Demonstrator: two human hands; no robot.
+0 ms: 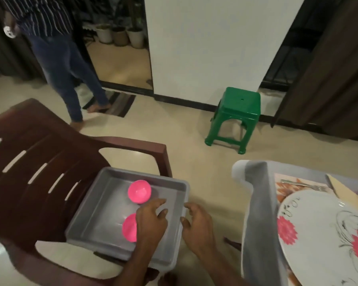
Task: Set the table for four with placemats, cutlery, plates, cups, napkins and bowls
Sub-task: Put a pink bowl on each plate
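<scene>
Both forearms are showing bare, with no sleeve reaching into view. The left hand (151, 221) and right hand (196, 223) are wearing nothing: no rings, watch or gloves are showing.

Dim warm indoor light, soft overall. My hands (151, 223) are slightly motion-blurred. Faint glare on grey tray (103, 203) floor. Wide-angle bends chair (29, 162) and edges.
</scene>
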